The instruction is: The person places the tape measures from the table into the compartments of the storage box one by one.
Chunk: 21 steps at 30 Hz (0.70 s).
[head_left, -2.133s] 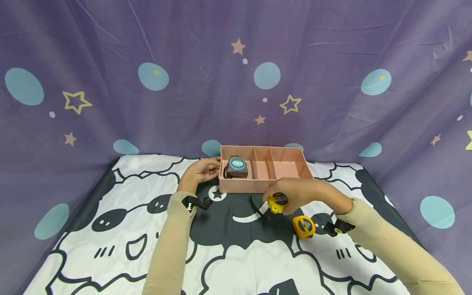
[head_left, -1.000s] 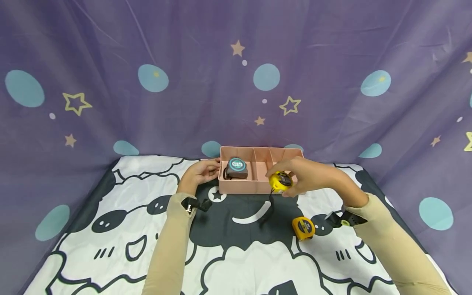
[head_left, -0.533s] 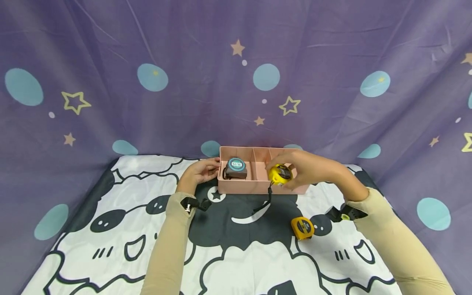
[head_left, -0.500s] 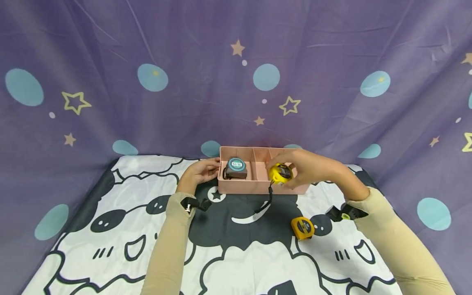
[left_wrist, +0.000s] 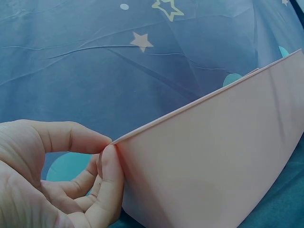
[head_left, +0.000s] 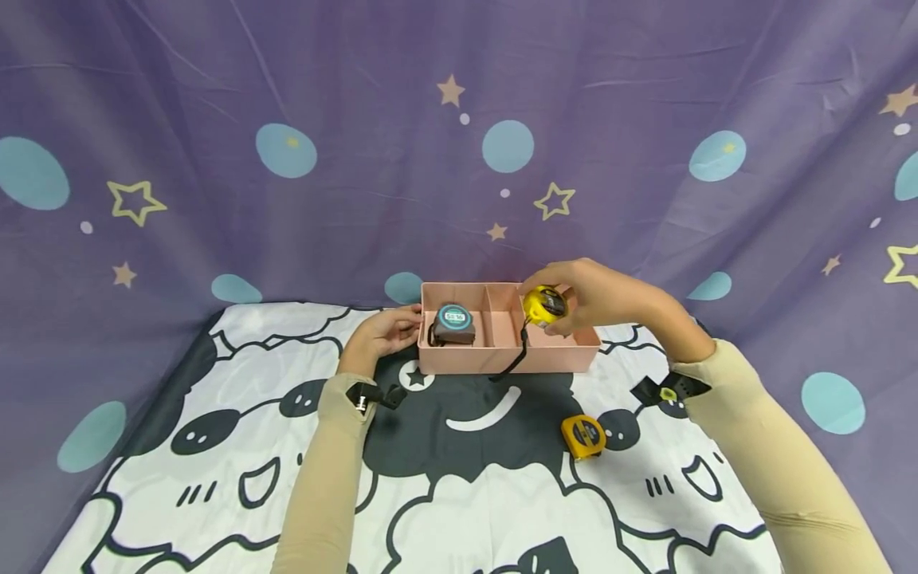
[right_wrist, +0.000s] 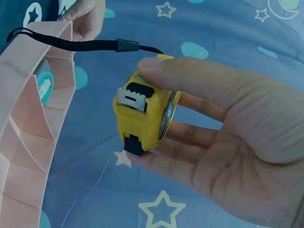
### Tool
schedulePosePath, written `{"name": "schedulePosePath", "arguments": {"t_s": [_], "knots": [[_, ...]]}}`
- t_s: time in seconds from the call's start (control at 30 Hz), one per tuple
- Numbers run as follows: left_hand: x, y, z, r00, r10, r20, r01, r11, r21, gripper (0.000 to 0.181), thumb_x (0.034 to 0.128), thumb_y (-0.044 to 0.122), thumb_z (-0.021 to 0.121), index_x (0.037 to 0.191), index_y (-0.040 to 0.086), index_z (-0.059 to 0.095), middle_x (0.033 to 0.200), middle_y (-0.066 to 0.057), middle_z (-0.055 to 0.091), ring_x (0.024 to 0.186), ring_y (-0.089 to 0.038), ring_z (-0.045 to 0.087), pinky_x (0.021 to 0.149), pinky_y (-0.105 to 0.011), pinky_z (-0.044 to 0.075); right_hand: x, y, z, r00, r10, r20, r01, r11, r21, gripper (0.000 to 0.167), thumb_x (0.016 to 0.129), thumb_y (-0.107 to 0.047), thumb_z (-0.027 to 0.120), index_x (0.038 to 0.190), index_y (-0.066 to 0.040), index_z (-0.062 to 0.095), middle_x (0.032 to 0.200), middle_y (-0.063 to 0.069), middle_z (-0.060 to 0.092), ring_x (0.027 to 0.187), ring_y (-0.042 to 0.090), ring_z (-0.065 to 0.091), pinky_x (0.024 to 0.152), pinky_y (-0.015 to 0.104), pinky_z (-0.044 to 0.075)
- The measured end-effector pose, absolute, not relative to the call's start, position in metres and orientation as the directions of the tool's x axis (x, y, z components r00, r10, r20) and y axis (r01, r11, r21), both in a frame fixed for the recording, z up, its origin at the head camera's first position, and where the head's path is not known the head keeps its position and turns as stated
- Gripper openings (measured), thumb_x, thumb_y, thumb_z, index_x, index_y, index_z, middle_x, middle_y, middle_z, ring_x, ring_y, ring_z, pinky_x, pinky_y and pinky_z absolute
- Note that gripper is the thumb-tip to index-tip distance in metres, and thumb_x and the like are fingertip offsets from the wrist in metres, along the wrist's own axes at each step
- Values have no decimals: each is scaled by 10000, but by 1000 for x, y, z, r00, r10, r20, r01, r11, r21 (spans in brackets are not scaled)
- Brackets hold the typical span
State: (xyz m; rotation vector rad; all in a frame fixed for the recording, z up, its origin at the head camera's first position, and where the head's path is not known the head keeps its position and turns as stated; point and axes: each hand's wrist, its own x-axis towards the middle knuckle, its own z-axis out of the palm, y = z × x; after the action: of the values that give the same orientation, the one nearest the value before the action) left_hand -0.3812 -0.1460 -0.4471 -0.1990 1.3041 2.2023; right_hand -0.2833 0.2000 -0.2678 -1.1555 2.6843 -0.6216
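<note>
My right hand (head_left: 602,296) grips a yellow tape measure (head_left: 543,306) above the right part of a pink divided box (head_left: 466,363). In the right wrist view, thumb and fingers span the tape measure (right_wrist: 142,111); its metal tape hook shows, and a black wrist strap (right_wrist: 90,45) trails from it. My left hand (head_left: 378,336) is at the box's left end, where thumb and forefinger pinch the corner of the rim, as the left wrist view shows. A dark grey tape measure (head_left: 453,328) with a teal dial lies in the left compartment.
An orange-yellow tape measure (head_left: 583,437) lies on the cartoon-print cloth (head_left: 466,510), in front of the box and to its right. Behind the box hangs a purple curtain (head_left: 373,159) with stars and dots. Thin dividers (head_left: 489,315) split the box into compartments.
My right hand has lifted the yellow tape measure from the cloth in front of the box, up over its right part, strap dangling. My left hand keeps its place at the box corner.
</note>
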Motion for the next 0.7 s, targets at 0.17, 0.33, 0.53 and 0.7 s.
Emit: {"name": "schedulePosePath", "arguments": {"t_s": [0.17,0.33,0.53,0.7], "knots": [[-380,-148,-446,-829,389,-401,-540,-369,757,256,1017,-51,485,1211,115,499,823,-17,692,672,-119,617,637,-200,540,-293,199,-259,-694,-718,52,-668,614,-420,553,795,-24,836,1307,-135,659,1192,60,670,946,221,607,821,411,594],[-379,-147,-448,-833,387,-396,-532,-362,766,222,1013,-51,489,1136,123,555,831,-17,693,678,-122,624,648,-201,544,-299,200,-254,-707,-702,88,-669,623,-405,535,787,-25,848,1281,-136,675,1212,52,683,986,217,614,895,466,596],[-377,-146,-448,-831,404,-382,-528,-354,772,245,1010,-48,482,995,149,629,831,-11,689,694,-112,624,686,-196,551,-306,204,-253,-722,-685,103,-658,633,-408,535,788,-32,854,1281,-142,679,1230,56,686,1023,226,624,897,451,601],[-378,-147,-446,-836,395,-381,-521,-352,777,268,1011,-45,484,956,159,649,810,-4,691,689,-105,620,674,-191,548,-311,204,-248,-727,-678,110,-656,638,-405,527,791,-22,840,1279,-136,677,1207,67,681,991,219,627,905,447,598]]}}
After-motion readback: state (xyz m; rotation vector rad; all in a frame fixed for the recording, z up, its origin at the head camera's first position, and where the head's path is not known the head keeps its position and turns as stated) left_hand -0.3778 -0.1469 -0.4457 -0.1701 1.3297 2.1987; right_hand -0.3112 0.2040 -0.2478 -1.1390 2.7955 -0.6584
